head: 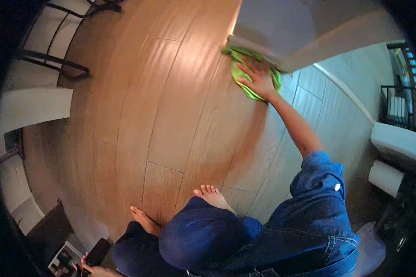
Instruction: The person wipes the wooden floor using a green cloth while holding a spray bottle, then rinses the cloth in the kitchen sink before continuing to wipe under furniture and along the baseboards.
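My right hand (260, 78) lies spread over a bright green cloth (242, 86), pressing it onto the wood-look plank floor (173, 121). The cloth's far edge meets the grey baseboard (251, 48) at the foot of a wall end (277, 24). My right arm reaches forward in a rolled-up blue denim sleeve (319, 173). Low at the left edge of the view, my left hand (97, 271) has its fingers around a dark object (98, 252), perhaps a bottle; its exact kind is unclear. Part of that hand is cut off by the frame.
My bare feet (213, 199) and bent knees are below the middle. Black metal furniture legs (69, 67) and a white block-like piece (38, 105) stand at left. On the right are a white trim strip (346, 91), a white box-like object (395, 140) and a white roll (386, 178).
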### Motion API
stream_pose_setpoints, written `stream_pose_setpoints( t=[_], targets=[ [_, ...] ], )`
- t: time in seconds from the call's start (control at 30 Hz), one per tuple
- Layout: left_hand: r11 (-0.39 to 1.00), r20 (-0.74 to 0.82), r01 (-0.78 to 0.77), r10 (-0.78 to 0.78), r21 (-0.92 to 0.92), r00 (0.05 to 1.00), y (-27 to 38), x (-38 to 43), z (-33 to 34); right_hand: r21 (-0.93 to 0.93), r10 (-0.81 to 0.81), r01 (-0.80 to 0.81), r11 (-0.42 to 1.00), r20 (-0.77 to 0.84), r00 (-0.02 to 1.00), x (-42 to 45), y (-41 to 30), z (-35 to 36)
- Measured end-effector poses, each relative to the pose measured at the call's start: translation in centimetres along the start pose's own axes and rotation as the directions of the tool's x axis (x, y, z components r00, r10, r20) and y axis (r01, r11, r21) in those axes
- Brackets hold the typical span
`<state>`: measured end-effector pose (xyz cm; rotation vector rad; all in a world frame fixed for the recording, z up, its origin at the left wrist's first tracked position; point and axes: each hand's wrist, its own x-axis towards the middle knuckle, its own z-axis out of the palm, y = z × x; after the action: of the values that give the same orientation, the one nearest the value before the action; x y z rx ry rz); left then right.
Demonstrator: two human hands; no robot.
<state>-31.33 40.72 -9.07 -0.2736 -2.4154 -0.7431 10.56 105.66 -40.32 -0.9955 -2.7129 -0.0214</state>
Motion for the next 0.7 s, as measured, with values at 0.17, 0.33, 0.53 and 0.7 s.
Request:
stream_pose_setpoints(
  t=[0.17, 0.33, 0.53, 0.7],
  targets=[
    [0.987, -0.253, -0.004, -0.037, -0.16, 0.967, 4.9, -1.6, -1.5, 0.154, 0.684, -0.697, 0.7, 0.137, 0.717, -16.2, 6.2, -4.9],
    [0.99, -0.085, -0.143, 0.144, 0.012, 0.986, 1.2, 0.1, -2.8, 0.01, 0.758, -0.764, 0.645, -0.136, 0.638, -15.1, 2.4, -1.5],
    [0.937, 0.272, -0.335, 0.349, -0.096, 0.897, 4.5, 2.6, 0.9, 0.191, 0.273, -0.273, 0.943, 0.025, 0.962, -3.3, -24.0, 1.9],
    [0.92, 0.258, -0.143, 0.248, -0.365, 0.934, 4.9, 3.7, 1.1, 0.457, -0.179, -0.139, 0.878, 0.585, 0.791, -23.4, -21.6, -4.8]
  ],
)
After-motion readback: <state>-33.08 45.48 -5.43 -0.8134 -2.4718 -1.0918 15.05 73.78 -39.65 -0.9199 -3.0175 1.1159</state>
